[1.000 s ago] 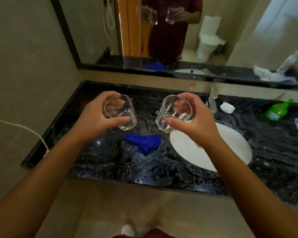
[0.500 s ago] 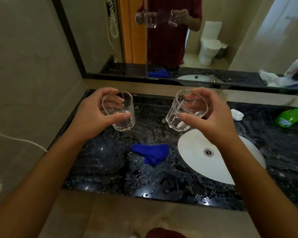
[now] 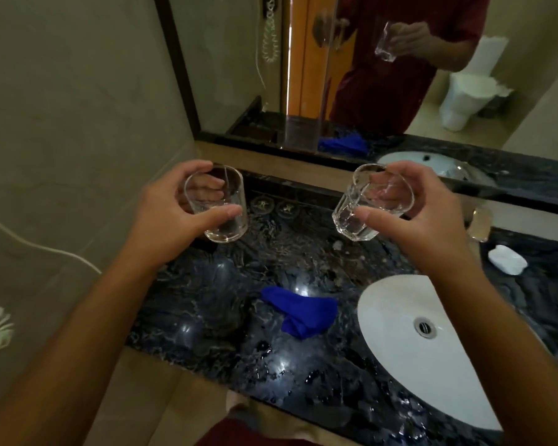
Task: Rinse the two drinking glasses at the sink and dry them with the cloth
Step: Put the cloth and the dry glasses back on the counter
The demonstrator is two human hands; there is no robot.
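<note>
I see the dark marbled desk running under the mirror, with the white sink set into it on my right. A blue cloth lies crumpled just left of the sink. Above the desk, my left hand has its fingers wrapped around the round glass, and my right hand grips the faceted glass, tilted leftward.
</note>
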